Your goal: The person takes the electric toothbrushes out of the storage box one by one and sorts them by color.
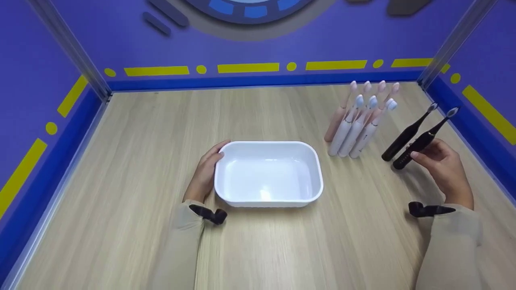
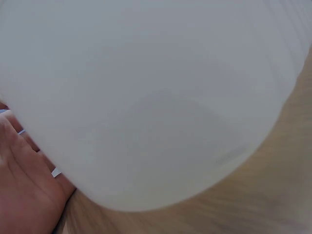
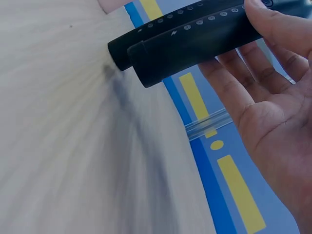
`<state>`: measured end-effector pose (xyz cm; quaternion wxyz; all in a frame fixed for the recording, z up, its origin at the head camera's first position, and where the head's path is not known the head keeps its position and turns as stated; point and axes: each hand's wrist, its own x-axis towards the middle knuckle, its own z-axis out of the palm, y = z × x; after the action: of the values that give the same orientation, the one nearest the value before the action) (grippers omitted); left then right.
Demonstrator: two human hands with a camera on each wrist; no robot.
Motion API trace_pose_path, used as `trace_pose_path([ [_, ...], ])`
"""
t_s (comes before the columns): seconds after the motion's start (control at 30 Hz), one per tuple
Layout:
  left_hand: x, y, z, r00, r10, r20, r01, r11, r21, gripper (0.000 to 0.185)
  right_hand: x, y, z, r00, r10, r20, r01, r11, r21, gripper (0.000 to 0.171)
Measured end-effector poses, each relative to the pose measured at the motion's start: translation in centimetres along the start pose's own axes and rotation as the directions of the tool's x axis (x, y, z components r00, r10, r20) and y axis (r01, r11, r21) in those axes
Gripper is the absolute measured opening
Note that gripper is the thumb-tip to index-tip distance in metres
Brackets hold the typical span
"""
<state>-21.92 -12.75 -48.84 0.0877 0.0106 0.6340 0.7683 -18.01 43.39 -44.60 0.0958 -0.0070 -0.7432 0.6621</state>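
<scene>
A white rectangular plastic basin (image 1: 268,204) sits mid-table with nothing in it. My left hand (image 1: 206,173) holds its left side, the thumb at the rim and the fingers along the outside; in the left wrist view the basin's wall (image 2: 146,112) covers most of the picture. On the right, two black electric toothbrushes stand side by side. My right hand (image 1: 445,171) pinches the nearer black toothbrush (image 1: 421,141) by its handle, thumb in front and fingers behind. The other black toothbrush (image 1: 407,135) is close behind it.
Three white electric toothbrushes (image 1: 346,135) stand upright in a row right of the basin. Several pink ones (image 1: 335,123) stand just behind them. Blue-purple panels (image 1: 258,52) with yellow marks wall the wooden table (image 1: 153,141) at the back and both sides.
</scene>
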Motion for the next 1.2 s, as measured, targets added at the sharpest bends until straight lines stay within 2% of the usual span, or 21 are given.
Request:
trace_pose_path([
  [0.2, 0.03, 0.07, -0.01, 1.0, -0.003, 0.005, 0.003, 1.0, -0.02, 0.044, 0.05, 0.6, 0.02, 0.999, 0.005, 0.032, -0.006, 1.0, 0.016, 0.033],
  [0.37, 0.16, 0.05, 0.0, 1.0, -0.003, 0.001, 0.003, 1.0, -0.023, 0.043, 0.11, 0.73, -0.06, 0.999, 0.027, 0.034, -0.026, 1.0, -0.01, 0.033],
  [0.63, 0.17, -0.01, 0.04, 1.0, -0.01, -0.005, 0.01, 1.0, -0.01, 0.044, 0.24, 0.88, -0.16, 0.997, 0.071, 0.025, -0.066, 0.986, -0.156, 0.034],
  [0.83, 0.17, 0.05, 0.07, 1.0, -0.005, -0.016, 0.005, 1.0, -0.015, 0.045, 0.21, 0.85, -0.13, 0.995, 0.087, 0.04, -0.083, 0.993, -0.084, 0.036],
  [1.07, 0.18, 0.03, 0.0, 1.0, -0.009, -0.009, 0.009, 1.0, -0.017, 0.045, 0.06, 0.73, 0.17, 0.993, 0.114, 0.017, -0.112, 0.99, -0.091, 0.036],
  [1.2, 0.13, 0.0, -0.05, 1.0, -0.009, -0.005, 0.009, 1.0, -0.023, 0.045, -0.06, 0.73, 0.27, 0.994, 0.112, 0.01, -0.111, 0.992, -0.058, 0.035],
])
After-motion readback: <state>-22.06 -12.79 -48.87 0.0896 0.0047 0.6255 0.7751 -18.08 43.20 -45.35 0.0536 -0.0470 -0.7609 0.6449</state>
